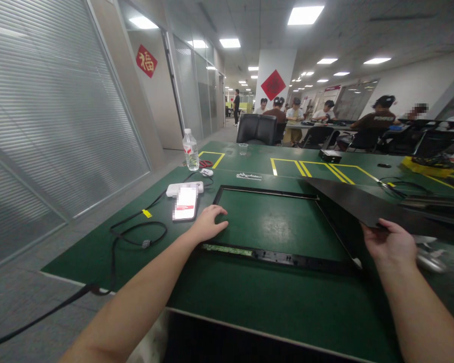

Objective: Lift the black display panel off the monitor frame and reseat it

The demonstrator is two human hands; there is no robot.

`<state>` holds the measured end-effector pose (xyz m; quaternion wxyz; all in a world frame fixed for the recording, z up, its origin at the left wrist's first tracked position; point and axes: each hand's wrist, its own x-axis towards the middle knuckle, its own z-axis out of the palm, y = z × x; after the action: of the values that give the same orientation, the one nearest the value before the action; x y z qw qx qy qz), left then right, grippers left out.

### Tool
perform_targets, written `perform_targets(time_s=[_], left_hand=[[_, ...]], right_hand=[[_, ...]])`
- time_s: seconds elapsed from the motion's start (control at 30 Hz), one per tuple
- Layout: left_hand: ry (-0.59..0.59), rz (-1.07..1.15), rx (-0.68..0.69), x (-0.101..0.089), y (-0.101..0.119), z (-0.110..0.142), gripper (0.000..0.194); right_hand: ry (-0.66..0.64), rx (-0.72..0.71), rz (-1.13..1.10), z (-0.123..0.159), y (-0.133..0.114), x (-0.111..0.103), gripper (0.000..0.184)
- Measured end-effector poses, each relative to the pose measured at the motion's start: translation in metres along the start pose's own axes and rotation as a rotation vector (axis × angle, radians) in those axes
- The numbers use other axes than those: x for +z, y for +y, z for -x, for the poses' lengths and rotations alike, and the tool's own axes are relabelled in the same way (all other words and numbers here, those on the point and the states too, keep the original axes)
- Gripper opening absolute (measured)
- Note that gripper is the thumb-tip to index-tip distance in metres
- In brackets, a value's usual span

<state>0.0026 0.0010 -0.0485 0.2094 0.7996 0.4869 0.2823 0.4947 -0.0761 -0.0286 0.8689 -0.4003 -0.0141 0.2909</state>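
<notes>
A thin black rectangular frame (265,190) lies flat on the green table (249,302), with a strip of circuit board along its near edge. My left hand (208,223) rests on the frame's left side, fingers loosely curled and pressing down, holding nothing. My right hand (389,243) grips the near edge of a large black panel (348,199), which is lifted and tilted above the frame's right side.
A phone (185,203), a white power bank (184,187) and a looping black cable (136,234) lie left of the frame. A water bottle (191,149), a plastic cup (243,148) and small parts sit farther back. Cables and tools lie at right. Several people sit at far tables.
</notes>
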Motion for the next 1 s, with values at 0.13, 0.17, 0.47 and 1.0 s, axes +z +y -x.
perform_targets(time_s=[0.13, 0.17, 0.47, 1.0], left_hand=[[0.024, 0.004, -0.004, -0.003, 0.002, 0.0, 0.024], [0.032, 0.008, -0.009, -0.004, 0.002, 0.0, 0.024], [0.334, 0.529, -0.312, -0.004, -0.001, -0.014, 0.052], [0.084, 1.209, -0.289, -0.026, 0.012, -0.007, 0.052]], right_hand=[[-0.04, 0.018, -0.056, 0.02, -0.01, 0.009, 0.044], [-0.049, 0.019, -0.048, 0.025, -0.012, 0.01, 0.044], [-0.161, -0.053, -0.025, 0.053, -0.02, 0.016, 0.039], [-0.211, 0.201, 0.232, 0.063, -0.021, 0.013, 0.052]])
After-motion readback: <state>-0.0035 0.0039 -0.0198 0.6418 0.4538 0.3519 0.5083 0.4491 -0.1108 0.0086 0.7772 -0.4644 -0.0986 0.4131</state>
